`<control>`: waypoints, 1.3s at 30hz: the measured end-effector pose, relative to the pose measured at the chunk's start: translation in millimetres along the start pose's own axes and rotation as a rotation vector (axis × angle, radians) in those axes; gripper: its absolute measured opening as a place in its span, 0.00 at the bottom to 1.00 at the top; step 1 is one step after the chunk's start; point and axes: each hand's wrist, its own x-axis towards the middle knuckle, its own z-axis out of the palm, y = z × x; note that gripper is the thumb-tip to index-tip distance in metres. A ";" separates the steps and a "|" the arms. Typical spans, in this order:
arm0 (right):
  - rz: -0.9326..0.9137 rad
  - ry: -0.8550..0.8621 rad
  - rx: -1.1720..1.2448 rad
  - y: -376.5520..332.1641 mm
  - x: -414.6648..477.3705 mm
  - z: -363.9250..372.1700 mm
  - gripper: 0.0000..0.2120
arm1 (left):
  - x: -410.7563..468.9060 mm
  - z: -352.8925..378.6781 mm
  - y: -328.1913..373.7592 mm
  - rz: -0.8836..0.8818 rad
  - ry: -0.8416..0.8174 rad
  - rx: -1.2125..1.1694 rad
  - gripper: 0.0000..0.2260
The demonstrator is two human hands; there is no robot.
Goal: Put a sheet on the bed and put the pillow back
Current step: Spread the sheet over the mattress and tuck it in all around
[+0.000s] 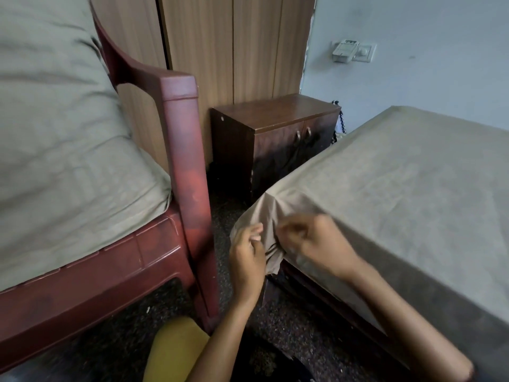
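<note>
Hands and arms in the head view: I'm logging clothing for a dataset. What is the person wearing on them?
Nothing that shows. The left hand and right hand are bare, with no gloves, rings or watch visible, though the right is blurred. Both forearms are uncovered as far as the frame reaches; no sleeve comes into view.

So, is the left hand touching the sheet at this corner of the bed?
Touching. The head view shows the left hand curled into the bunched, hanging corner of the sheet, with the fabric creasing where it grips.
</note>
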 end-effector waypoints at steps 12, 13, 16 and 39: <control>-0.048 -0.321 -0.434 17.1 126.8 -27.9 0.13 | 76.0 11.4 23.0 -0.339 -0.354 -0.037 0.14; -0.060 -0.294 -0.432 18.5 126.8 -27.6 0.11 | 77.0 12.2 26.8 -0.344 -0.307 -0.073 0.11; -0.131 -0.204 -0.441 24.6 125.1 -24.3 0.08 | 71.3 11.1 38.5 -0.240 -0.078 -0.043 0.07; -0.176 -0.267 -0.421 43.3 132.0 -42.2 0.02 | 33.3 30.9 30.0 -0.232 0.045 -0.062 0.05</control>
